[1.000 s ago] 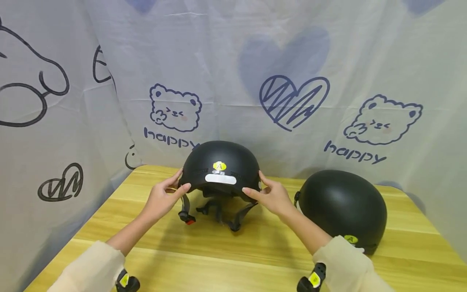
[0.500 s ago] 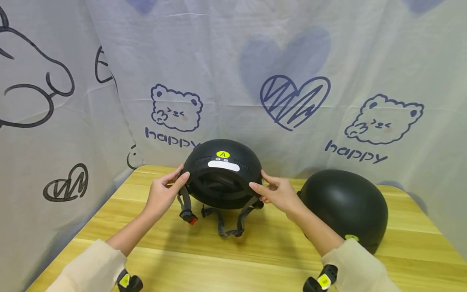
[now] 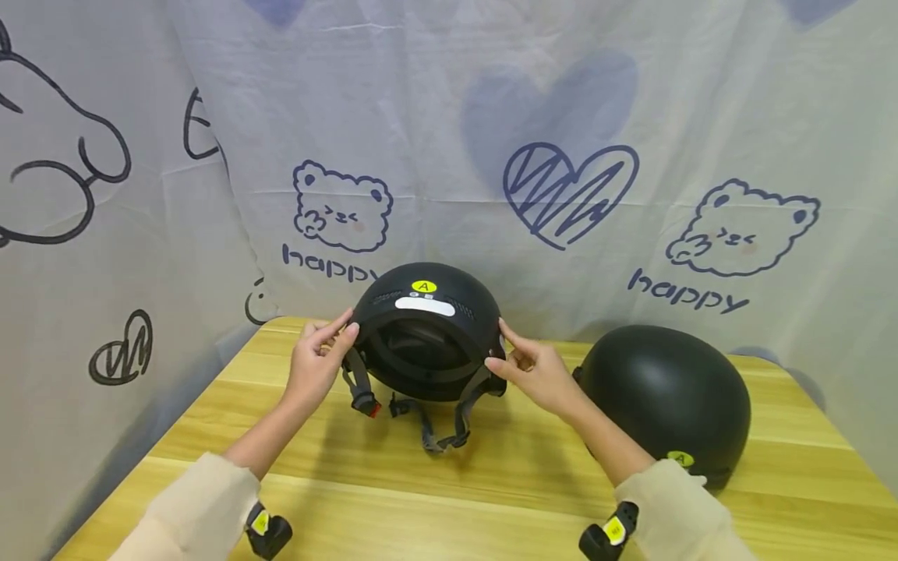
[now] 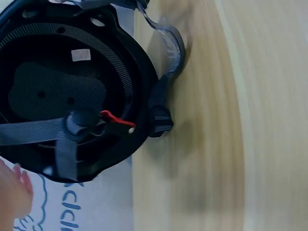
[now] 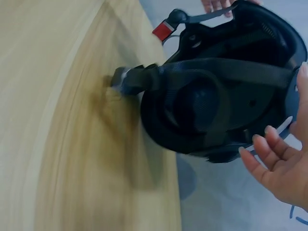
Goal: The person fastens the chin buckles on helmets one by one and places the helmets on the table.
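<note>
A black helmet (image 3: 484, 300) with a yellow "A" sticker and a white strip is held up between both hands, its padded inside tipped partly toward the head camera. My left hand (image 3: 317, 361) pinches its left rim between thumb and fingers. On the other side my right hand (image 3: 540, 374) grips the right rim the same way. Grey straps (image 3: 428, 432) dangle below, and a buckle with a red part (image 3: 366, 403) hangs at the left. In the right wrist view the helmet's dark interior (image 5: 231, 101) faces the camera, beside the right hand (image 5: 284, 163).
A second black helmet (image 3: 662, 397) rests dome up on the wooden table (image 3: 393, 514), right of the held one and close to the right forearm. Behind the table hangs a pale curtain (image 3: 449, 156) with bear, heart and "happy" drawings; another patterned curtain is at the left.
The held helmet has tilted back, its front edge rising so the inside shows and the sticker sits higher. Both hands have kept hold of the rim; the right hand shifted slightly right.
</note>
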Demonstrator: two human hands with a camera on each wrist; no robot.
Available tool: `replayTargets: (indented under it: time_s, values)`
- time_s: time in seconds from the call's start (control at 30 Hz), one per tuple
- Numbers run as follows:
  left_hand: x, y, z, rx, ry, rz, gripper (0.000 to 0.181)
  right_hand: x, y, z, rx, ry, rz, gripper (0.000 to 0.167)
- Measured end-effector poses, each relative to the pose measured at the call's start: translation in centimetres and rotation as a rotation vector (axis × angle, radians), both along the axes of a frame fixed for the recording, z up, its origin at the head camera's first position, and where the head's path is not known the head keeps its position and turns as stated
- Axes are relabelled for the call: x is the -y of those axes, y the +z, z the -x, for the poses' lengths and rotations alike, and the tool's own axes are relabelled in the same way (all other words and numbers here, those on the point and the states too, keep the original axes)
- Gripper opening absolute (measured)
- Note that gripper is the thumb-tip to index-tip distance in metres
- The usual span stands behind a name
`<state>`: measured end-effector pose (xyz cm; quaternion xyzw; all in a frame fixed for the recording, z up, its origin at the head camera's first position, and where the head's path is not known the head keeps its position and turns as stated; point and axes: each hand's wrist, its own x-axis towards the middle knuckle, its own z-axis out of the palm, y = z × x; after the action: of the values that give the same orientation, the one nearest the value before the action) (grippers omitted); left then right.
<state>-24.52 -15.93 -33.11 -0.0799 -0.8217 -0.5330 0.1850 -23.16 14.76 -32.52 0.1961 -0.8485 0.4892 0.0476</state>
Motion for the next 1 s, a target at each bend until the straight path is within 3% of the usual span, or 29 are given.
replayTargets:
  time_s: [0.2, 0.3, 0.47, 0.63, 0.77, 1.0]
  values:
    - [-0.1, -2.0, 0.9, -0.139, -0.094, -0.078, 0.045, 0.2, -1.1, 0.2, -0.066, -0.073, -0.02, 0.075]
    - [-0.4, -2.8, 1.2, -0.181, -0.114, -0.107, 0.05, 0.3, -1.8, 0.4, -0.082, -0.097, -0.003, 0.079]
    - [-1.0, -3.2, 2.0, -0.23, -0.157, -0.153, 0.056, 0.7, -2.9, 1.0, -0.046, -0.039, 0.074, 0.084]
    - [-1.1, -3.4, 2.4, -0.197, -0.174, -0.127, 0.061, 1.1, -3.8, 1.4, -0.018, 0.023, 0.198, 0.088]
    - [-0.7, -3.9, 2.4, -0.143, -0.156, -0.091, 0.063, 1.6, -4.3, 1.5, -0.03, 0.027, 0.224, 0.092]
    - [-0.5, -4.5, 2.5, -0.09, -0.198, -0.171, 0.062, 2.0, -4.4, 1.4, -0.014, 0.041, 0.232, 0.095]
